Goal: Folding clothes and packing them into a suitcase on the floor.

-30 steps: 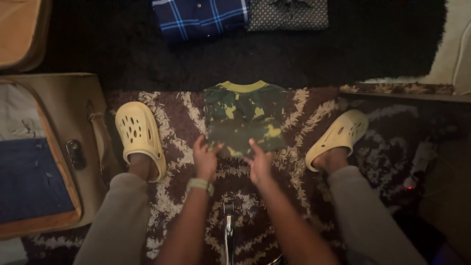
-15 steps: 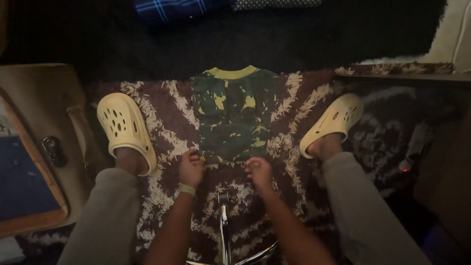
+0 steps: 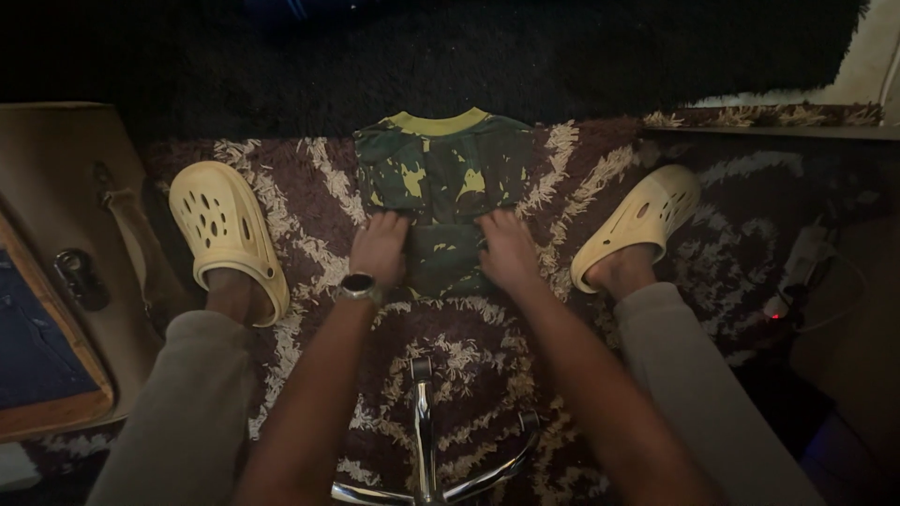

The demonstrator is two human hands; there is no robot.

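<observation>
Pressing flat, left hand (image 3: 380, 248) and right hand (image 3: 507, 251) pin the folded camouflage shirt (image 3: 441, 187) (fingers spread) onto the rug (image 3: 309, 187), holding its fold.

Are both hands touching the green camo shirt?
Touching. The head view shows the left hand and right hand lying flat on the folded camo shirt, no gap visible.
</observation>
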